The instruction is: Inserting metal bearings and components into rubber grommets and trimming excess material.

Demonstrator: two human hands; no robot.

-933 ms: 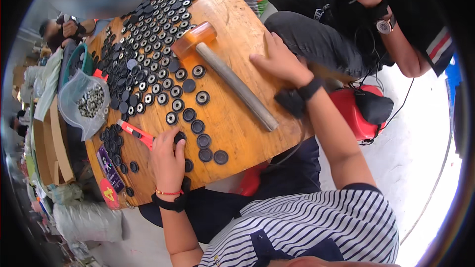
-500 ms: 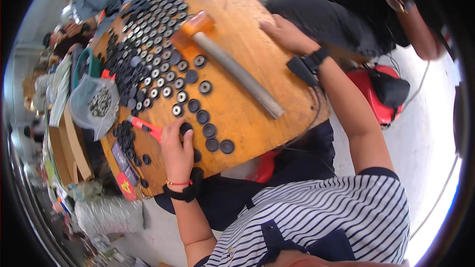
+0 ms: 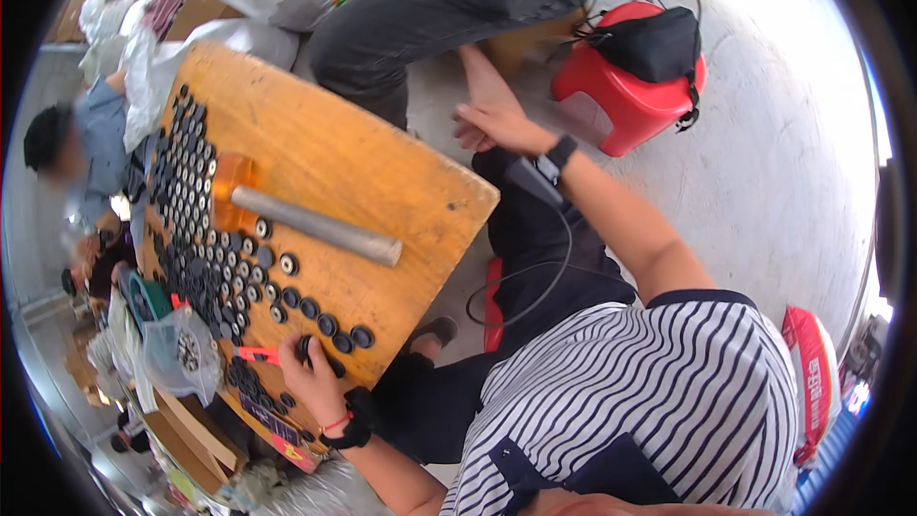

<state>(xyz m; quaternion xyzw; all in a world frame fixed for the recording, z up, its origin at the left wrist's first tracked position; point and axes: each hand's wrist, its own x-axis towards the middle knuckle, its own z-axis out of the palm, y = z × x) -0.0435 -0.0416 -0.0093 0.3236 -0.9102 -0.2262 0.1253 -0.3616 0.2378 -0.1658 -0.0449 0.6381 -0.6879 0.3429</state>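
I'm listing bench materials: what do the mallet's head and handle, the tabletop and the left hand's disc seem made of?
Mallet head: probably plastic, looking translucent amber.
Handle: dull grey; metal or wood, unclear.
Tabletop: likely wood, its brown surface streaked and worn.
Disc: apparently plastic or rubber, from its plain black look.

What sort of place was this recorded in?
Likely an assembly workshop: many round black parts, some with metal centres, lie on a wooden table beside an amber-headed mallet, and a clear bag holds small metal pieces.
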